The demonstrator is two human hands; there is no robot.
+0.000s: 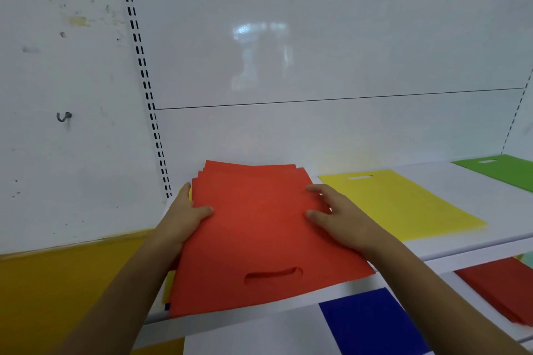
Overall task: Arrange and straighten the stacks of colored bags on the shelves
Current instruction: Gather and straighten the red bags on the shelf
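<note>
The stack of red-orange bags (259,233) lay on the white upper shelf (461,242), its long axis running from the shelf's front edge back toward the rear panel, the handle cutout (273,274) at the near end and the far edges fanned unevenly near the back; the near end overhung the shelf's front edge slightly. The left hand (184,219) gripped the stack's left edge at mid-length, thumb on top and fingers seemingly curled beneath, though they were hidden; the right hand (337,216) held the right edge opposite, thumb and forefinger lying on top, the remaining fingers out of sight. Just right of the stack lay a yellow bag (403,204), cutout at the far end; farther right a green bag (507,170); on the lower shelf, a blue bag (369,323) and dark red bags (501,288).
</note>
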